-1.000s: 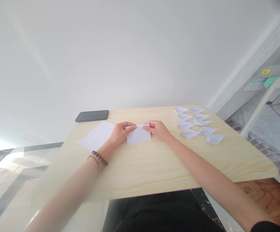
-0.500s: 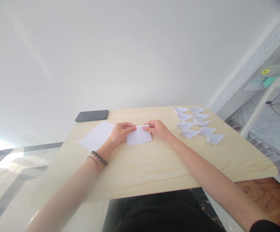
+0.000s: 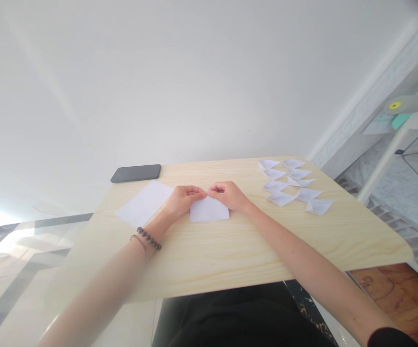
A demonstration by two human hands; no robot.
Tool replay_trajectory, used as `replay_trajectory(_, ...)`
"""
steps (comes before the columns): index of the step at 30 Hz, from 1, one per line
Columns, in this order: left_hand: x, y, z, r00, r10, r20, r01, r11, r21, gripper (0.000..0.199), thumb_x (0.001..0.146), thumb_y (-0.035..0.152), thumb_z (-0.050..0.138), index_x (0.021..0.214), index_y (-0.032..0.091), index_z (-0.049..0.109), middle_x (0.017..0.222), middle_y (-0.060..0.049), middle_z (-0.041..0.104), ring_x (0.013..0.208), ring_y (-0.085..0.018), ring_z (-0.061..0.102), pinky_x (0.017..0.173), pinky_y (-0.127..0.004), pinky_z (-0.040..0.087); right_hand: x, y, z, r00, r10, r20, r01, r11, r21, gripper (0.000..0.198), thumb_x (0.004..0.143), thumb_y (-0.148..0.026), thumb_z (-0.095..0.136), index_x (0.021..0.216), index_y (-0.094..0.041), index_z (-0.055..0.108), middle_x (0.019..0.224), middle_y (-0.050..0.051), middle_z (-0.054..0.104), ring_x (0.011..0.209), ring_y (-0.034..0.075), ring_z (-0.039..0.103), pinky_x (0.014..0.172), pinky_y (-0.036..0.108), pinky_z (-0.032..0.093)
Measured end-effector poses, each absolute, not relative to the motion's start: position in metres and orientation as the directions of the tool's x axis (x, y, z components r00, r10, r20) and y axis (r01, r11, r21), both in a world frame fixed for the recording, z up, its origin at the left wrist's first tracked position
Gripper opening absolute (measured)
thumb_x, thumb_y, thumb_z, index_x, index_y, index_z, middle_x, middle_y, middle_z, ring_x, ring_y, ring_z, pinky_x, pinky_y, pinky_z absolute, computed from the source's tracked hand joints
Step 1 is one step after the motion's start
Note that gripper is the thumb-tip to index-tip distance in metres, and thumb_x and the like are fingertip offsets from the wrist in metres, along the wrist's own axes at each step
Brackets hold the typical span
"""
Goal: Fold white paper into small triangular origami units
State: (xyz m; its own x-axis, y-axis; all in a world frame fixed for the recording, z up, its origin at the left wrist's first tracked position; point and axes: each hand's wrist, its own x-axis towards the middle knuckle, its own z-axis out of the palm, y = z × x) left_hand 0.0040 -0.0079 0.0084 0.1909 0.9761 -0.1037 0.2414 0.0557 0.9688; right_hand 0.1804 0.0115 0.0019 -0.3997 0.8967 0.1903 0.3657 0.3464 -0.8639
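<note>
A small white sheet of paper [image 3: 209, 210] is held upright-looking over the middle of the table, its lower edge toward me. My left hand [image 3: 184, 198] pinches its top edge between thumb and fingers. From the other side my right hand [image 3: 228, 195] pinches the same edge, so the two thumb tips nearly meet at the centre. Fingers cover the paper's upper corners. Left of my left hand lies a flat white paper [image 3: 144, 202], partly behind the wrist.
Several folded white paper pieces [image 3: 282, 198] lie in two rows on the right of the wooden table [image 3: 223, 260]. A black phone [image 3: 136, 173] rests at the far left edge. A white wall [image 3: 202, 86] rises behind; a metal frame [image 3: 385, 159] stands to the right.
My hands have drawn closer together along the paper's top edge, and the thumbs now almost touch. The paper's lower edge sits slightly nearer me and straighter.
</note>
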Motion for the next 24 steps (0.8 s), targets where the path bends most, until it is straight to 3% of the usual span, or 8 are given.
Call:
replay_trajectory(12,0.001,-0.002,0.005,0.188,0.979,-0.078,0.242,0.03,0.97,0.032,0.061,0.042,0.064,0.076,0.014,0.063,0.074,-0.005,0.065,0.061,-0.014,0.055,0.052,-0.023,0.038,0.207,0.021,0.011,-0.501,0.86,0.096,0.449,0.353,-0.821,0.019,0.071,-0.03,0.05,0.069,-0.016,0.061,0.066,0.0,0.062,0.059,0.011,0.053,0.055,0.022,0.038)
replay_trajectory(19,-0.005,0.003,0.004,0.136,0.983,-0.122,0.22,0.09,0.971,0.035,0.058,0.045,0.065,0.076,0.015,0.062,0.07,-0.003,0.063,0.058,-0.013,0.053,0.048,-0.022,0.035,0.215,0.022,0.014,-0.482,0.876,0.016,0.409,0.242,-0.88,0.016,0.072,-0.025,0.046,0.068,-0.016,0.058,0.055,0.0,0.061,0.047,0.009,0.05,0.044,0.019,0.033)
replay_trajectory(24,-0.008,0.003,0.007,0.154,0.984,-0.086,0.208,0.053,0.977,0.035,0.059,0.046,0.064,0.075,0.015,0.062,0.069,-0.002,0.062,0.057,-0.012,0.052,0.049,-0.022,0.035,0.208,0.022,0.009,-0.427,0.903,0.046,0.325,0.201,-0.924,0.026,0.078,-0.035,0.041,0.08,-0.017,0.06,0.076,0.003,0.064,0.053,0.011,0.056,0.041,0.02,0.032)
